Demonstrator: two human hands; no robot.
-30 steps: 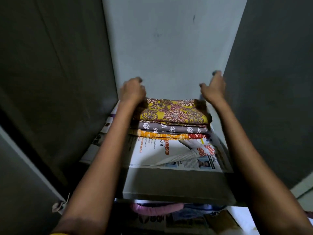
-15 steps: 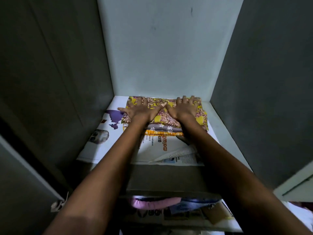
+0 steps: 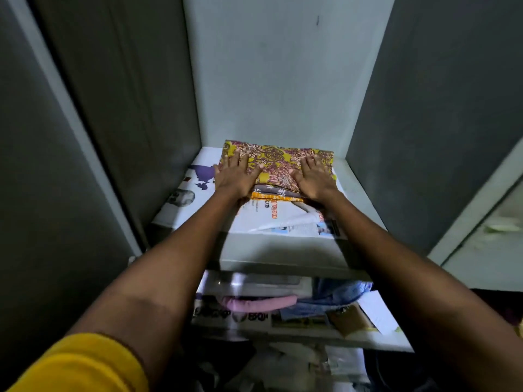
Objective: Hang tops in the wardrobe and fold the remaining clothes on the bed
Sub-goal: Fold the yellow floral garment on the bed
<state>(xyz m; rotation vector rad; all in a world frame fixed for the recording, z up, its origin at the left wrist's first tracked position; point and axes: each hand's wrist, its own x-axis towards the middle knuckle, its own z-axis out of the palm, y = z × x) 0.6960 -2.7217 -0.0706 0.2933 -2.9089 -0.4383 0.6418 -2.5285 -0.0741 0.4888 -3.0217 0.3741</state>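
Note:
A stack of folded clothes lies at the back of a wardrobe shelf (image 3: 283, 250). Its top piece is a yellow cloth with a maroon floral print (image 3: 278, 161); under it show the edges of a grey printed cloth (image 3: 276, 190) and an orange cloth (image 3: 271, 197). My left hand (image 3: 235, 176) lies flat on the left end of the stack, fingers spread. My right hand (image 3: 315, 176) lies flat on the right end. Both palms press down on the yellow cloth.
Newspaper (image 3: 283, 219) lines the shelf under the stack. On the shelf below lie a pink garment (image 3: 254, 302), a blue cloth (image 3: 336, 295) and more newspaper. Grey wardrobe walls close in left and right; a door (image 3: 475, 210) stands open at right.
A second ago my hands were behind the stack near the back wall. They came onto its top, close together, and have now spread apart toward its two ends.

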